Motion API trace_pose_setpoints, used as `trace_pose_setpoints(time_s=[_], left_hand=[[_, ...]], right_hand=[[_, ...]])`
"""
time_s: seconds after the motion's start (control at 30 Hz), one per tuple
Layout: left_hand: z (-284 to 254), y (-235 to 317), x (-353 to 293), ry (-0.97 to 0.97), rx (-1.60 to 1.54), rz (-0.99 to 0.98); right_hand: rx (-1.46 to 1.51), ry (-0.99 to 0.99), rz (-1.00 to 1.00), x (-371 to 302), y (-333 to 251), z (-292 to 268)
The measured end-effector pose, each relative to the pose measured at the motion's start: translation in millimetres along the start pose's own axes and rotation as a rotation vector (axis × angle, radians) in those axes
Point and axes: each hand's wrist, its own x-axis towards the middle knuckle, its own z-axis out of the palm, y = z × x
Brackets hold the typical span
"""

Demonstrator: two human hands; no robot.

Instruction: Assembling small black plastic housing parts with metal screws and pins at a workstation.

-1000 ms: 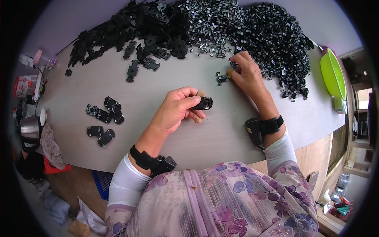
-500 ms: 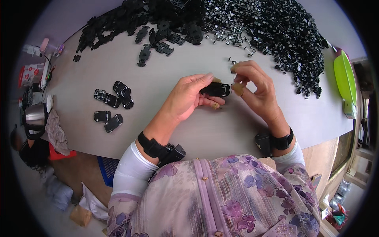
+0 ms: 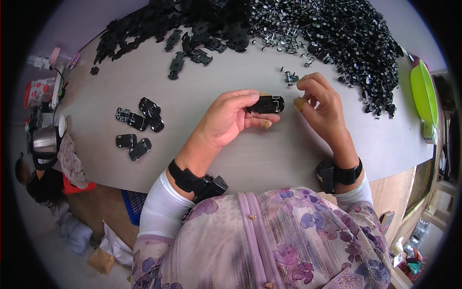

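My left hand holds a black toy car upside down between thumb and fingers, with its underside up. A silver wheel axle shows across the car's right end. To the right of the car, my right hand is closed in a pinch on a wheel axle; a thin silver rod shows and its ends are hidden by the fingers. Tan coverings wrap some fingertips. Just beyond the right fingers lie a few loose wheel axles on the table.
A big heap of wheel axles fills the far right of the table. Black car bases pile up at the far left. Several toy cars lie at left. A green basin stands at the right edge, a kettle at far left.
My right hand has drawn away from the car to the right, uncovering the car's right end and the loose wheel axles. The left hand still holds the car.
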Motion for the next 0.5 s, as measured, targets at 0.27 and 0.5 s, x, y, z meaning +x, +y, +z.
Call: trace_pose_setpoints(time_s=[0.27, 0.5], left_hand=[[-1, -1, 1, -0.007, 0.080, -0.025], [-3, -4, -1, -0.015, 0.162, -0.044]], right_hand=[[0.067, 0.174, -0.049, 18, 36, 1], [-0.446, 0.281, 0.155, 18, 61, -42]])
